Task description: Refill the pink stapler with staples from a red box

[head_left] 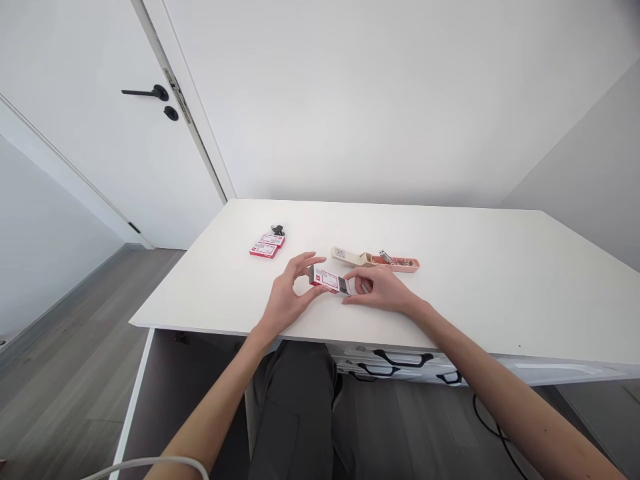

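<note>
A small red-and-white box (pixel 326 278) is held just above the desk between my two hands. My left hand (pixel 293 293) grips its left part between thumb and fingers. At the box's right end, a dark grey section (pixel 344 285) shows beside a pale end piece. My right hand (pixel 377 288) is closed at that end, with fingertips and thumb against it; whether it grips the flap or the contents is hard to tell. Just behind my right hand lies a long pencil case (pixel 406 265), pink with a cream lid (pixel 347 256), holding small metallic items.
Two similar red-and-white boxes (pixel 263 249) lie at the left of the white desk (pixel 465 273), with black clips (pixel 278 230) behind them. A wall rises along the desk's back edge. Drawers with black handles (pixel 403 359) sit below the front edge. At left is a door (pixel 100 133).
</note>
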`<state>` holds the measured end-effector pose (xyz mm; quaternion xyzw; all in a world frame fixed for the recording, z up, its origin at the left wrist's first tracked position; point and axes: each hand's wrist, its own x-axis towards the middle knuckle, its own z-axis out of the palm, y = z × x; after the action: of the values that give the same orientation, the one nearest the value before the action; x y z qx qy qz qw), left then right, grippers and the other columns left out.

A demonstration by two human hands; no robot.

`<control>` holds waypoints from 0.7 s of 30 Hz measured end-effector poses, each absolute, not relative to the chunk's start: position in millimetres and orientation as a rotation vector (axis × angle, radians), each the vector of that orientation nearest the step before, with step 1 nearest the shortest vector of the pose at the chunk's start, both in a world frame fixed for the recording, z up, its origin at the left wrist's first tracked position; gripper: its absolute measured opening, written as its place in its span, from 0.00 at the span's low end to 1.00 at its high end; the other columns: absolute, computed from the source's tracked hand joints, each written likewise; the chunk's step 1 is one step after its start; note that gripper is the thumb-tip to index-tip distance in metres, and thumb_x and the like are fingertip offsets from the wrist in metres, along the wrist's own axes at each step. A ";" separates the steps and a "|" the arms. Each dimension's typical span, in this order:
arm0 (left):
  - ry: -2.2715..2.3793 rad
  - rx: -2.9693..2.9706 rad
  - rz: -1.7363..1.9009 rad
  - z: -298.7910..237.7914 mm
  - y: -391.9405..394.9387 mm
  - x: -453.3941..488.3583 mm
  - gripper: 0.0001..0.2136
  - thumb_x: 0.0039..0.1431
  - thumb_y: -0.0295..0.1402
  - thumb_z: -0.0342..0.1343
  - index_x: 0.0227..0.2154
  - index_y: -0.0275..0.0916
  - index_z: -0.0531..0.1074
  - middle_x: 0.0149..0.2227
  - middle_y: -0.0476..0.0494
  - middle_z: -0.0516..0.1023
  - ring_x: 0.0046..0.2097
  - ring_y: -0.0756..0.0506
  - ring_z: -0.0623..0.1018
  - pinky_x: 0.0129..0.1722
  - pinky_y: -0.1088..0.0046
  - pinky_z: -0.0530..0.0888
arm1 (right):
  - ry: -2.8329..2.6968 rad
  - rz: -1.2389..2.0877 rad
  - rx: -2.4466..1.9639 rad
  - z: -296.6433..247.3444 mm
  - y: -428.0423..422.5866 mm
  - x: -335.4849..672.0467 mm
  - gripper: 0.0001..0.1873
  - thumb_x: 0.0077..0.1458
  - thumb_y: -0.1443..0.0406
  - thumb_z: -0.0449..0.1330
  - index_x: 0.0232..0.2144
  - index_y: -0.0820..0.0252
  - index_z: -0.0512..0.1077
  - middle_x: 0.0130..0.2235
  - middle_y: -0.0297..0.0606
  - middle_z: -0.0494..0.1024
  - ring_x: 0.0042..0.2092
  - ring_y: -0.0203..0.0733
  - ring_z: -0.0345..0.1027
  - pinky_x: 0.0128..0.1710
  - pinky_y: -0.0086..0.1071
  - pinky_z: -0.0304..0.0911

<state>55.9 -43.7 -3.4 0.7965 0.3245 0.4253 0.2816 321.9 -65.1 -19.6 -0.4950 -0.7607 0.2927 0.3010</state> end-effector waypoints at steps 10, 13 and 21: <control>0.861 2.113 1.129 -1.4 -43.3 58.9 0.24 0.67 0.41 0.63 0.61 0.46 0.63 0.54 0.40 0.82 0.45 0.46 0.80 0.54 0.60 0.77 | -1.961 0.858 -1.242 -16.2 -67.2 323.4 0.30 0.55 0.46 0.71 0.56 0.50 0.76 0.30 0.31 0.78 0.26 0.37 0.61 0.29 0.34 0.58; 0.849 2.135 1.105 -1.3 -43.3 59.0 0.24 0.67 0.40 0.64 0.62 0.46 0.63 0.54 0.40 0.82 0.48 0.45 0.80 0.55 0.60 0.76 | -1.956 0.836 -1.221 -16.9 -66.9 322.3 0.23 0.59 0.47 0.68 0.52 0.49 0.79 0.31 0.33 0.77 0.26 0.37 0.60 0.28 0.34 0.57; 0.805 2.151 1.101 -2.6 -43.4 58.3 0.23 0.68 0.40 0.62 0.62 0.45 0.64 0.54 0.40 0.82 0.48 0.45 0.81 0.57 0.59 0.77 | -1.937 0.634 -1.227 -23.9 -63.9 320.1 0.18 0.65 0.49 0.64 0.33 0.53 0.82 0.28 0.37 0.77 0.27 0.39 0.60 0.28 0.37 0.56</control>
<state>58.3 -43.4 -2.6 0.8076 0.3021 0.4132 0.2930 320.1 -63.9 -23.9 -0.4786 -0.7557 0.2474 0.3723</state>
